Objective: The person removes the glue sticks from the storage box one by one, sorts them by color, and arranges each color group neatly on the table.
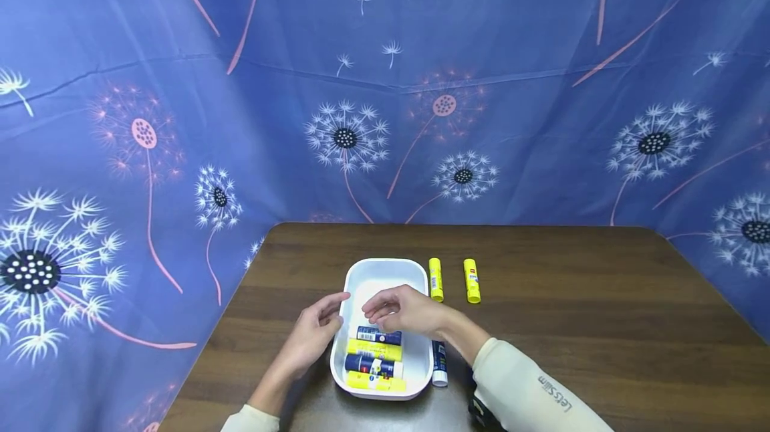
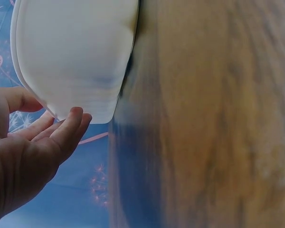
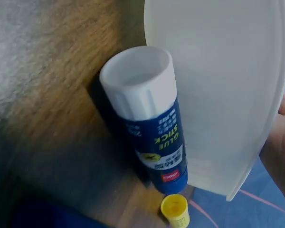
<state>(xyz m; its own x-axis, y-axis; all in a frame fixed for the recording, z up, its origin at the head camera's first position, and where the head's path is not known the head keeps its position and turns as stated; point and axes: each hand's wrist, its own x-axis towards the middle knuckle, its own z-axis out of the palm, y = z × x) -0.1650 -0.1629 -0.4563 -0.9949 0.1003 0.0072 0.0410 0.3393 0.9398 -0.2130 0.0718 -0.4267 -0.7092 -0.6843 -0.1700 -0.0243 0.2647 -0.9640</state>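
A white plastic tray [image 1: 421,378] holds several glue sticks laid crosswise in its near half, among them a blue glue stick [image 1: 379,336] and a yellow glue stick [image 1: 374,350]. My left hand [image 1: 309,338] is at the tray's left rim, fingers relaxed and spread; in the left wrist view its fingertips are by the tray's outer wall [image 2: 80,57]. Over the tray's middle hovers my right hand [image 1: 409,311], its fingers loosely bent with nothing visible between them. Another blue glue stick [image 3: 156,137], with a white end, lies on the table beside the tray's right side.
Two yellow glue sticks, one near the tray [image 1: 436,279] and another farther right [image 1: 472,281], lie on the brown wooden table [image 1: 577,311]. A dark object [image 1: 479,412] shows partly beneath the right sleeve. Behind the table hangs a blue dandelion-print cloth [image 1: 517,84].
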